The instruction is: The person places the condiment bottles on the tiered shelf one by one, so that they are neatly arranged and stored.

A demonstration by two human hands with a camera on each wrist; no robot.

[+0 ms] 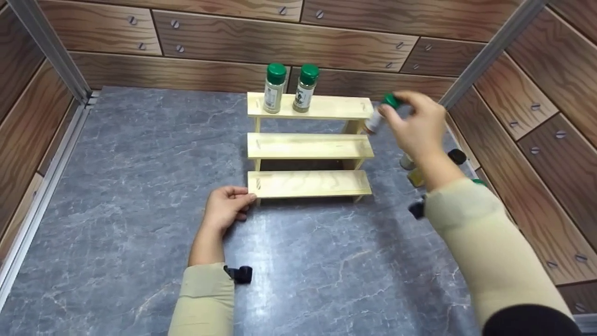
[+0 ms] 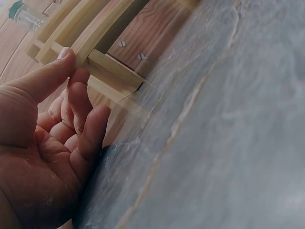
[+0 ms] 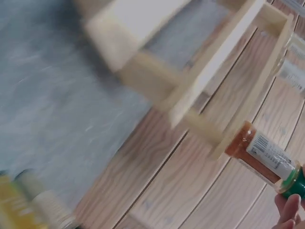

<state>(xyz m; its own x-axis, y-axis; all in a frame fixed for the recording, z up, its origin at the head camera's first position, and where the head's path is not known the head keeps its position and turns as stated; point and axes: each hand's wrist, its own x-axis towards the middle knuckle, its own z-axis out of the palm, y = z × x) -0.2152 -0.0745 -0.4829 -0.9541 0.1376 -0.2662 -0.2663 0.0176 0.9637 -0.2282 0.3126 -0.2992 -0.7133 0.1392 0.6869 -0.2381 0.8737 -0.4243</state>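
A three-tier wooden shelf (image 1: 310,144) stands on the grey marbled surface. Two green-capped spice jars (image 1: 273,91) are upright on the left half of its top tier. My right hand (image 1: 422,123) holds another spice jar (image 3: 267,155) by its green cap, tilted, beside the right end of the top tier. Reddish-brown contents and a white barcode label show on that jar in the right wrist view. With thumb and fingertips, my left hand (image 1: 226,207) pinches the front left corner of the lowest tier; the left wrist view shows the thumb (image 2: 64,57) on the board's edge.
More jars stand at the right, partly hidden behind my right forearm: one with yellow contents (image 1: 416,177), one with a black cap (image 1: 457,156) and a green cap (image 1: 479,182). Wood-patterned panels (image 1: 280,37) wall the back and both sides, with metal rails in the corners.
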